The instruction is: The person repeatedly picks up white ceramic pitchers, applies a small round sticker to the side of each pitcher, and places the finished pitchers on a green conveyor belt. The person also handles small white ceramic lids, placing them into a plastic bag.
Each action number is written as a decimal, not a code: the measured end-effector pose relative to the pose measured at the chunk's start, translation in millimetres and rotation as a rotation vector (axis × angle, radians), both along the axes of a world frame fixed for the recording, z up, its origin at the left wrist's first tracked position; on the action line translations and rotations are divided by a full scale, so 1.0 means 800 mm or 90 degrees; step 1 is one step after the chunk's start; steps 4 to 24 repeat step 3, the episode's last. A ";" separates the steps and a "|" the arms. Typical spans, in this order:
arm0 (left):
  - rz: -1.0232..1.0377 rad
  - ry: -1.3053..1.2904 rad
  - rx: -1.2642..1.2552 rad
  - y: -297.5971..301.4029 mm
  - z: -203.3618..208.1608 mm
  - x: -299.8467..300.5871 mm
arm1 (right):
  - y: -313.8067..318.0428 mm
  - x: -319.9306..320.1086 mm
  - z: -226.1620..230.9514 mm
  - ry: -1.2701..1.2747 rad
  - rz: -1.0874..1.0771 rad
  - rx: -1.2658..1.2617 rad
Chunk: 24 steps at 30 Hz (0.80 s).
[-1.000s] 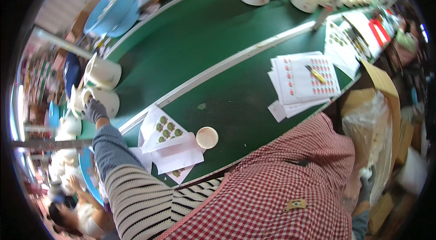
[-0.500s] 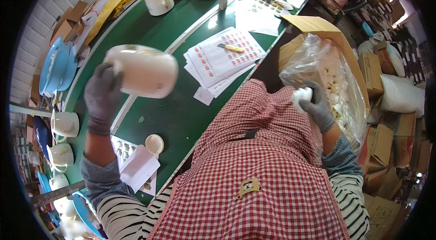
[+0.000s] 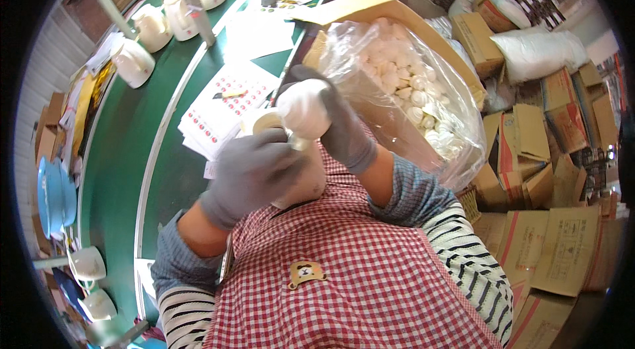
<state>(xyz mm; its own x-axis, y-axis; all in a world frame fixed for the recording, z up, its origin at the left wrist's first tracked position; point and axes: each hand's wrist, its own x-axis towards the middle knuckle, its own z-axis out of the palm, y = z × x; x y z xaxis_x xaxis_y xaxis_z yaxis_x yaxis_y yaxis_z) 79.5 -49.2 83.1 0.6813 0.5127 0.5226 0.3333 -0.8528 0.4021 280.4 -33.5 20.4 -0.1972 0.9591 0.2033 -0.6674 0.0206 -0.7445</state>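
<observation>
In front of my apron, my left hand (image 3: 254,174) in a grey glove is closed on the handle side of a cream jug (image 3: 303,184). The jug is tilted, and its open rim shows above my fingers. My right hand (image 3: 340,121), also gloved, grips a rounded white plastic piece (image 3: 304,109), like a lid, right at the jug's mouth. Motion blurs this piece, and I cannot tell whether it touches the rim.
Left, a green workbench (image 3: 112,184) holds sticker sheets (image 3: 221,111) with a utility knife (image 3: 229,94) on them. More cream jugs (image 3: 134,63) stand at its far end. On my right is a plastic-lined carton (image 3: 370,8) of white pieces (image 3: 420,94); stacked cartons (image 3: 555,250) lie beyond.
My left hand has brought the jug from over the bench to my front. My right hand has carried the white piece from beside the carton to the jug's mouth. The view has turned right.
</observation>
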 end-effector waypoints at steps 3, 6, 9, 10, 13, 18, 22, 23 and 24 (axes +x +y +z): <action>0.210 -0.352 -0.190 0.049 -0.075 -0.074 | -0.007 0.025 -0.015 -0.116 -0.079 0.115; 0.210 -0.352 -0.190 0.049 -0.075 -0.074 | -0.007 0.025 -0.015 -0.116 -0.079 0.115; 0.210 -0.352 -0.190 0.049 -0.075 -0.074 | -0.007 0.025 -0.015 -0.116 -0.079 0.115; 0.210 -0.352 -0.190 0.049 -0.075 -0.074 | -0.007 0.025 -0.015 -0.116 -0.079 0.115; 0.210 -0.352 -0.190 0.049 -0.075 -0.074 | -0.007 0.025 -0.015 -0.116 -0.079 0.115; 0.210 -0.352 -0.190 0.049 -0.075 -0.074 | -0.007 0.025 -0.015 -0.116 -0.079 0.115; 0.210 -0.352 -0.190 0.049 -0.075 -0.074 | -0.007 0.025 -0.015 -0.116 -0.079 0.115; 0.210 -0.352 -0.190 0.049 -0.075 -0.074 | -0.007 0.025 -0.015 -0.116 -0.079 0.115; 0.210 -0.352 -0.190 0.049 -0.075 -0.074 | -0.007 0.025 -0.015 -0.116 -0.079 0.115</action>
